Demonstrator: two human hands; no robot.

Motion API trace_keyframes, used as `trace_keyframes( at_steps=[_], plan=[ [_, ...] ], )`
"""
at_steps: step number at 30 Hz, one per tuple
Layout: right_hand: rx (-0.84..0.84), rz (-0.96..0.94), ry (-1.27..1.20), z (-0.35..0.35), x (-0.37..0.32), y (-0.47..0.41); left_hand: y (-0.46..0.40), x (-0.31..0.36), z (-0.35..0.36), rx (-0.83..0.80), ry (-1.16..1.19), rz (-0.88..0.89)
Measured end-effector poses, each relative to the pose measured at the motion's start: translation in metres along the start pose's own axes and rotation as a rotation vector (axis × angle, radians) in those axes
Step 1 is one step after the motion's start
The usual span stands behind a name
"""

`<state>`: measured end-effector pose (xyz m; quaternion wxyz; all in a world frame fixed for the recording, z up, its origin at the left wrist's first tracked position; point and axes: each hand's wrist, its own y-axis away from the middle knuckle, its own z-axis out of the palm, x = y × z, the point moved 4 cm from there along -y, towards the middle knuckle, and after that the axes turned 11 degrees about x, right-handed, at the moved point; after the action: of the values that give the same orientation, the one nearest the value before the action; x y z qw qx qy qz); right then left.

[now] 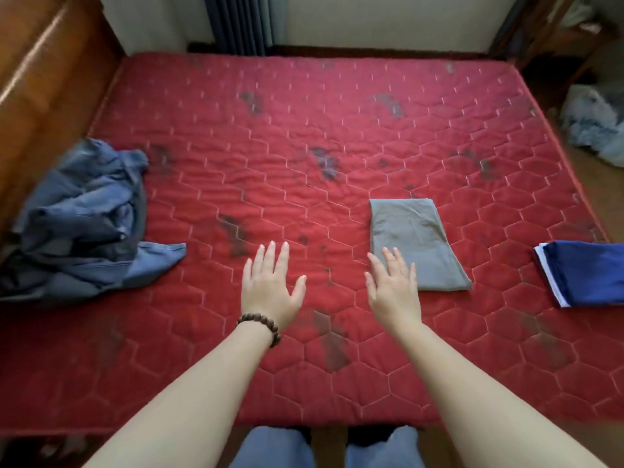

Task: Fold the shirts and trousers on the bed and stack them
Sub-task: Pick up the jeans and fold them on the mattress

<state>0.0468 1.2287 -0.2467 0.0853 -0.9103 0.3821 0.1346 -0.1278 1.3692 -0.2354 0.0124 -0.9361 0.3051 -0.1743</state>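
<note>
Both hands flat and holding nothing, left hand (270, 287) over red mattress (304, 136), right hand (393, 288) overlapping folded grey garment (418, 246) at 2 o'clock, crumpled blue clothes (81, 217) at 9.

On the bed (304, 136) I see a folded garment (413, 244). A crumpled pile (81, 217) lies far to its left. A second folded garment (587, 273) lies to its right.

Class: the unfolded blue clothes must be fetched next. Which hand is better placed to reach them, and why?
The left hand. The crumpled blue clothes lie at the bed's left side, nearer that hand, which is open and holds nothing. The right hand hovers by the folded grey garment, farther away.
</note>
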Motion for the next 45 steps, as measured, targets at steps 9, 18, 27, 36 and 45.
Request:
trace_keyframes(
  at_steps=[9,18,27,36,45],
  plan=[
    [-0.03,-0.205,-0.086,-0.032,-0.184,0.04,0.041,-0.127,-0.134,0.104,-0.088,-0.151],
    [-0.158,-0.445,-0.103,-0.015,-0.262,0.041,0.082,-0.2,-0.18,0.206,-0.161,-0.439],
    [-0.235,-0.595,-0.148,0.027,-0.349,0.037,0.085,-0.27,-0.202,0.259,-0.193,-0.578],
    [-0.315,-0.581,-0.086,0.117,-0.463,-0.012,0.012,-0.393,-0.177,0.16,-0.176,-0.57],
    [-0.361,-0.546,0.004,0.275,-0.574,-0.114,-0.127,-0.557,-0.087,0.036,-0.158,-0.473]
  ],
)
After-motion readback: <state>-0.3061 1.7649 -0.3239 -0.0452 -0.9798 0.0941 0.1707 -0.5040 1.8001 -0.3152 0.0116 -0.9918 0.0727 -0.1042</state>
